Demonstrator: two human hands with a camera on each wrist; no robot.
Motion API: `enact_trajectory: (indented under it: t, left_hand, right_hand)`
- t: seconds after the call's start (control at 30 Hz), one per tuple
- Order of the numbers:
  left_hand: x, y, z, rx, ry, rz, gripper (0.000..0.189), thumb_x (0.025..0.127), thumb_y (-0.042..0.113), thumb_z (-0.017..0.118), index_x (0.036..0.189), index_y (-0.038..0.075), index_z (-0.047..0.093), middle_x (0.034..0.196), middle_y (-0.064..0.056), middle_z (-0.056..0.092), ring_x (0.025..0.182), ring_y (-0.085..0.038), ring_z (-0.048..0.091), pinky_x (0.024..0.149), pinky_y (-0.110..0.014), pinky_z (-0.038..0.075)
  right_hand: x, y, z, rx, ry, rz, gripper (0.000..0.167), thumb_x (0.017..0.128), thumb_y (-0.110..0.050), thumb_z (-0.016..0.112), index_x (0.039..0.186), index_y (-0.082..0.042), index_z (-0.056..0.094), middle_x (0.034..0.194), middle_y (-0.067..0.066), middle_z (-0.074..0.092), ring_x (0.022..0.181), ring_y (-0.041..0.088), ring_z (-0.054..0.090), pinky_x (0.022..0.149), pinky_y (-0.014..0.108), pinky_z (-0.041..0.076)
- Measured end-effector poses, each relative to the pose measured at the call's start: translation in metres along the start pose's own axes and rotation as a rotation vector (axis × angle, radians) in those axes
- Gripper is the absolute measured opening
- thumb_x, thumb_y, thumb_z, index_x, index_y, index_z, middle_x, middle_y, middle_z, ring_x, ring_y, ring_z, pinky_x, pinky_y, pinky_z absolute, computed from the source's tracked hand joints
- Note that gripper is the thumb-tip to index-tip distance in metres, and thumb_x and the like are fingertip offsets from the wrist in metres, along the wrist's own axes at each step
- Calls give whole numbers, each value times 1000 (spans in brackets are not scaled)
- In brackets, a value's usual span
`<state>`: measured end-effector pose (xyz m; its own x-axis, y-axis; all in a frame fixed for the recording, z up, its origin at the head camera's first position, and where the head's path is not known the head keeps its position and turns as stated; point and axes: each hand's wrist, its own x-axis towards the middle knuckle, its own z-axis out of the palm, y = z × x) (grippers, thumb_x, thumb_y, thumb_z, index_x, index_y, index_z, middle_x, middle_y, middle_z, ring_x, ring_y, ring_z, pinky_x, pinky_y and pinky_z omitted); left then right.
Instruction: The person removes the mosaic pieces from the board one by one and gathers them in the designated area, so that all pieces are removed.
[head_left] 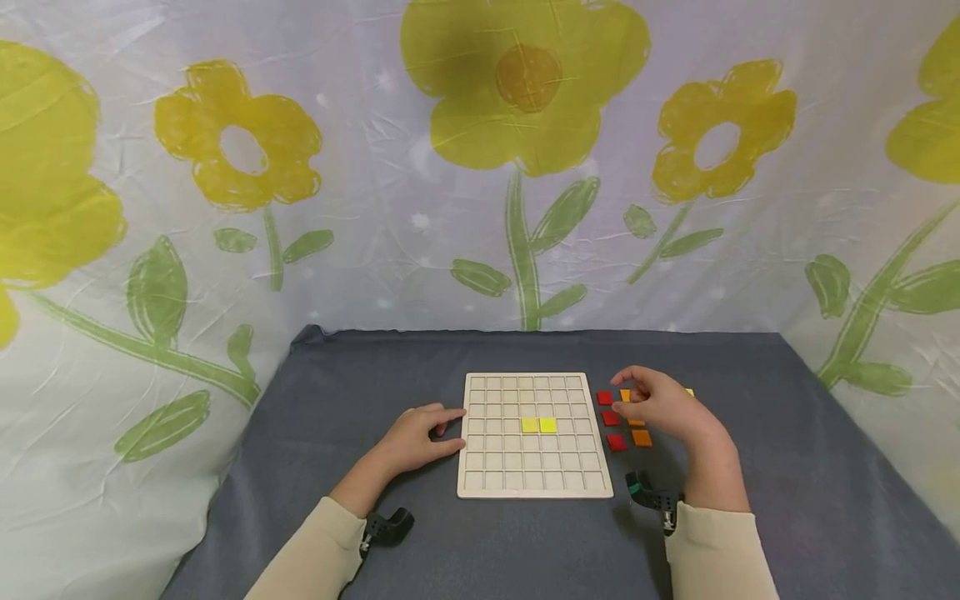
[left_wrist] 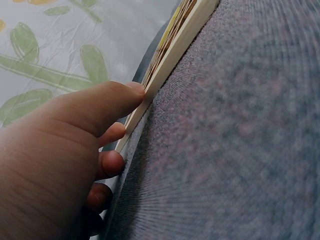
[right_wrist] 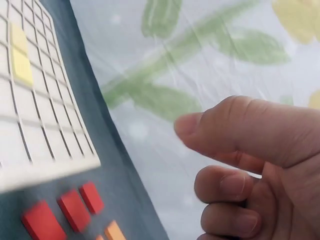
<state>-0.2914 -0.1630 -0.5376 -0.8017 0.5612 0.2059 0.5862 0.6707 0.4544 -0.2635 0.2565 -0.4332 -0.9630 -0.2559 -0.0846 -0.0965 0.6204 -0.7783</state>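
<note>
A pale wooden grid board [head_left: 502, 461] lies on the dark cloth, two yellow square tiles [head_left: 539, 425] side by side near its middle. My left hand [head_left: 414, 437] rests at the board's left edge, thumb and forefinger apart, their tips right at the rim. In the left wrist view the thumb [left_wrist: 117, 100] meets the board's side [left_wrist: 167, 60]. Over the loose tiles right of the board hovers my right hand [head_left: 663, 406], thumb and forefinger spread with nothing between them. Its other fingers [right_wrist: 227, 185] are loosely bent. Red tiles [head_left: 617, 442] lie nearest the board, orange tiles [head_left: 641, 437] beside them, partly covered by this hand.
A yellow tile [head_left: 690, 392] peeks out behind the right hand. The grey-blue cloth [head_left: 525, 550] spreads around the board on all sides. A flowered curtain [head_left: 360, 275] hangs behind the table and along both sides. Each wrist wears a small black camera mount [head_left: 390, 527].
</note>
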Motion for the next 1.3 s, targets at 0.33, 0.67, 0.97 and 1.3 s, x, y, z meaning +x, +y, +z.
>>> enact_trajectory:
  t: [0.33, 0.67, 0.97, 1.3]
  left_hand:
    - [-1, 1, -2, -12, 5, 12, 51, 95, 39, 76, 138, 13, 67, 78, 7, 45, 63, -5, 31, 65, -29, 32]
    - [-1, 1, -1, -14, 9, 16, 51, 95, 39, 76, 138, 12, 67, 78, 6, 46, 64, -5, 32, 65, -29, 32]
    - [0, 2, -2, -1, -10, -12, 52, 95, 39, 76, 139, 14, 66, 78, 7, 43, 64, -7, 31, 65, -30, 31]
    - [1, 4, -2, 4, -15, -21, 53, 94, 40, 76, 139, 15, 67, 77, 7, 44, 63, -7, 32, 65, -29, 31]
  right_hand:
    - [15, -22, 29, -35, -39, -66, 37, 95, -16, 75, 127, -5, 59, 70, 2, 40, 57, 18, 35, 57, 34, 37]
    - [29, -34, 66, -139, -56, -128, 38, 95, -18, 75, 130, -7, 63, 75, 4, 44, 60, 18, 34, 60, 35, 34]
    - [43, -33, 97, -265, -67, -110, 33, 91, -14, 80, 122, -4, 75, 119, 10, 69, 110, 33, 64, 91, 47, 53]
    - [51, -28, 118, -402, -12, -88, 23, 87, -11, 81, 110, -5, 81, 109, 8, 75, 104, 28, 66, 91, 44, 53]
